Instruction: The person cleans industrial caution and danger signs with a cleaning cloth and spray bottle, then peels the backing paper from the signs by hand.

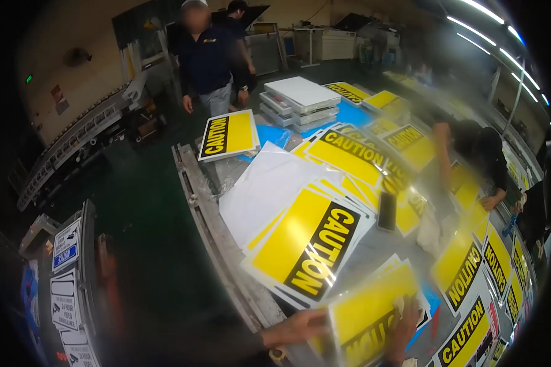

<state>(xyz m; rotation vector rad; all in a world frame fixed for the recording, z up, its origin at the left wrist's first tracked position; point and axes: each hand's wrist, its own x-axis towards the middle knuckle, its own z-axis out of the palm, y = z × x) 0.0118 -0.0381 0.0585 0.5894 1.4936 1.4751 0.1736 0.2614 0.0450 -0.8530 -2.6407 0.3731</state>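
Left hand has the left side of a yellow caution sign at the table's near edge | right hand is on that sign's right side, finger spread too blurry for me to tell | more caution signs piled just beyond, phone-like dark thing farther in

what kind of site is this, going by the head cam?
Looks like a sign-making or print shop, probably the finishing area: a long worktable covered in yellow CAUTION signs, video surveillance signs on a side rack, and strip lights overhead.
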